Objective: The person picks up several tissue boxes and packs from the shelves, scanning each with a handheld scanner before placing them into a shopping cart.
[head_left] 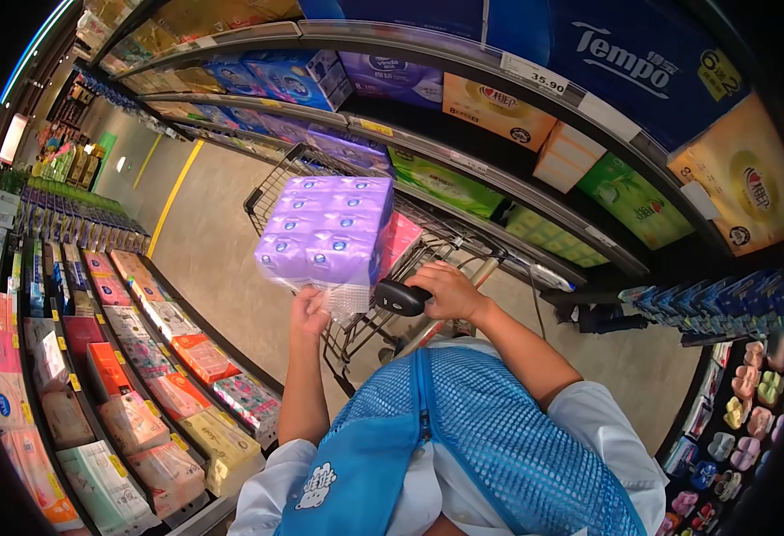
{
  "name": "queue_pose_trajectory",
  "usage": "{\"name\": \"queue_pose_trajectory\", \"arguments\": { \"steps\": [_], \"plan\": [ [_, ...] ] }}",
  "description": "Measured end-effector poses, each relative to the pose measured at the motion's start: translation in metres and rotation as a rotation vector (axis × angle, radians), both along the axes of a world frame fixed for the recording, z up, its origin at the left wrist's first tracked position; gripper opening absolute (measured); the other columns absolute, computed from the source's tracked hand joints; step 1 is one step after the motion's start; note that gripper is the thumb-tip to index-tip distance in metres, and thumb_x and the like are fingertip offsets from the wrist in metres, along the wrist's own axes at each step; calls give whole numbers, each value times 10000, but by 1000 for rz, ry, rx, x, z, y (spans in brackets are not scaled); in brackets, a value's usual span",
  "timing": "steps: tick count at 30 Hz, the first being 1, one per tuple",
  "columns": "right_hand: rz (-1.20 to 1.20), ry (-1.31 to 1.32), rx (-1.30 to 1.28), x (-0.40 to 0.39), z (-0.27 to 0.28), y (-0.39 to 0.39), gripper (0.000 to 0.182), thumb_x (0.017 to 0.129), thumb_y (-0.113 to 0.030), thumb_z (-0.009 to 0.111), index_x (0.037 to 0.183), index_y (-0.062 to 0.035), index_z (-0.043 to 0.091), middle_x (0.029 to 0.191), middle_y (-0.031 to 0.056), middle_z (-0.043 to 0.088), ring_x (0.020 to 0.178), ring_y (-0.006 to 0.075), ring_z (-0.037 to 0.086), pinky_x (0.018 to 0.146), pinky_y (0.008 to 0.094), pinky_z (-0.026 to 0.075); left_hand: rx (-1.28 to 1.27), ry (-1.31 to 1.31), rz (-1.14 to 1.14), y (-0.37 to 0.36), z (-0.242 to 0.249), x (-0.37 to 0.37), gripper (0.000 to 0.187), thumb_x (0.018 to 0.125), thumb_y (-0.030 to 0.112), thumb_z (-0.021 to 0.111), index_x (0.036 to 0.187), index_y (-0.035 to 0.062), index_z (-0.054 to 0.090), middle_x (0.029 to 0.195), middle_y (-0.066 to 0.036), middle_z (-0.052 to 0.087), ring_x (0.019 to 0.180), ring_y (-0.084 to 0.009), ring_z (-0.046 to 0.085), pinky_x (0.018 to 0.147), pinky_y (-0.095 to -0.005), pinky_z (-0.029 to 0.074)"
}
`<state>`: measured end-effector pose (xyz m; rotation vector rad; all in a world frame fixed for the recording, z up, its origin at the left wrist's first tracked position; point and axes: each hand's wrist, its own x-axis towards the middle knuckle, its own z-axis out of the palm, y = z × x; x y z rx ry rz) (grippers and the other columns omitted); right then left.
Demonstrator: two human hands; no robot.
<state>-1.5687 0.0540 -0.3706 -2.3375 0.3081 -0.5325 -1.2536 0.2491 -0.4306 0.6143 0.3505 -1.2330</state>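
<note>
A purple multipack of tissue rolls [325,219] in clear film hangs over the near part of a wire shopping cart [271,192]. My left hand [310,311] is closed on the gathered plastic at its lower edge. My right hand [450,290] is wrapped around the cart's black handle [401,298], to the right of the pack. Behind the pack, a pink package [401,239] shows partly in the cart. The pack hides much of the basket.
Shelves on the right hold a blue Tempo box [633,62], orange packs [499,112] and green packs [633,201]. Slanted shelves of tissue packs [142,420] line the left. The floor [218,210] runs ahead between them. Slippers [749,402] hang at lower right.
</note>
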Motion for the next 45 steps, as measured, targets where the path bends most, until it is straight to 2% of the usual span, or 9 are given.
{"name": "queue_pose_trajectory", "arguments": {
  "steps": [3, 6, 10, 14, 17, 20, 29, 32, 45],
  "plan": [
    [-12, -77, 6, -2, -3, 0, 451, 649, -82, 757, 1094, -133, 704, 973, 36, 676, 979, 253, 645, 908, 373, 486, -50, 84, 113, 7, 3, 2, 163, 885, -57, 469, 1021, -47, 558, 736, -35, 543, 405, -80, 342, 665, -287, 572],
    [-59, -134, 10, -2, -3, -1, 468, 629, -52, 756, 1088, -127, 704, 953, 40, 668, 963, 256, 640, 896, 374, 484, -249, 258, 11, 27, 13, 17, 252, 912, -11, 474, 1138, -69, 569, 939, -135, 639, 420, -91, 401, 589, -232, 572],
    [-99, -112, -11, 1, -2, 0, 474, 624, -34, 750, 1090, -112, 705, 924, 46, 652, 947, 265, 631, 887, 378, 481, -133, 85, 86, 49, 48, 14, 343, 936, 25, 470, 1248, -89, 553, 1089, -230, 684, 451, -100, 471, 478, -191, 512],
    [-97, -11, -5, 2, 5, 2, 515, 645, -28, 737, 1151, -111, 690, 964, 65, 642, 975, 280, 620, 912, 394, 477, -160, 80, 78, 89, 19, 36, 283, 961, 80, 513, 1205, -34, 598, 1104, -170, 719, 449, -97, 458, 418, -213, 404],
    [-102, -42, -41, 4, 2, 2, 516, 661, -31, 740, 1167, -114, 679, 987, 70, 642, 998, 284, 617, 934, 396, 473, -183, -31, 47, 100, 26, 31, 239, 960, 93, 569, 1172, -2, 626, 1055, -94, 740, 432, -92, 425, 426, -206, 381],
    [-112, -67, -48, 7, -7, 1, 490, 673, -38, 755, 1150, -116, 678, 987, 68, 644, 1015, 281, 617, 947, 392, 470, -221, 21, 96, 110, 19, 37, 269, 953, 114, 590, 1183, -17, 634, 1054, -122, 742, 424, -112, 380, 425, -206, 369],
    [-148, -18, -81, 6, 1, 4, 454, 686, -52, 780, 1122, -122, 674, 1003, 56, 656, 1015, 263, 629, 943, 385, 473, 87, -191, 126, 131, -1, 59, 232, 934, -2, 563, 1161, 7, 609, 895, -56, 700, 418, -83, 363, 440, -190, 386],
    [-138, -21, -71, 5, 3, 3, 454, 692, -55, 776, 1129, -120, 674, 1001, 59, 655, 1019, 264, 629, 950, 383, 476, 45, -246, 62, 135, -5, 52, 185, 934, -59, 539, 1086, 38, 582, 864, -36, 651, 430, -73, 362, 431, -194, 356],
    [-168, 19, -28, 9, -2, 1, 417, 778, -106, 752, 1178, -78, 638, 1062, 97, 669, 1062, 311, 631, 969, 425, 482, 196, -326, -91, 151, -2, 43, 69, 1005, 57, 536, 1012, 31, 600, 754, -12, 586, 438, -60, 341, 443, -194, 334]
  ]
}}
